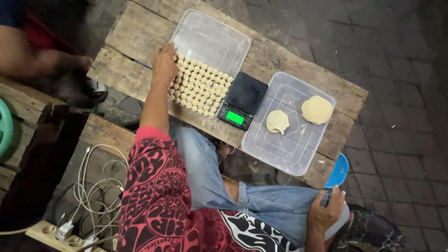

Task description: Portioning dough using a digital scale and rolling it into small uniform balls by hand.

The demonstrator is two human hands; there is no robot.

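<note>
While reaching over rows of dough balls (199, 86) in a clear tray (219, 39), left hand (164, 63) loosely open; right hand (326, 212) resting spread on knee; scale (242, 100), second tray (289, 149) with two dough lumps (317, 109) alongside.

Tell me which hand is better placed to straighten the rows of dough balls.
Left, probably: the left hand touches the dough balls in their clear tray; the right hand rests on the knee.

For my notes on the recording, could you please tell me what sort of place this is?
Probably an informal outdoor food-making spot. A rough plank table stands on paving stones, bearing a clear tray of small dough balls, a digital scale and a second tray with two dough lumps. The left hand touches the balls.
</note>
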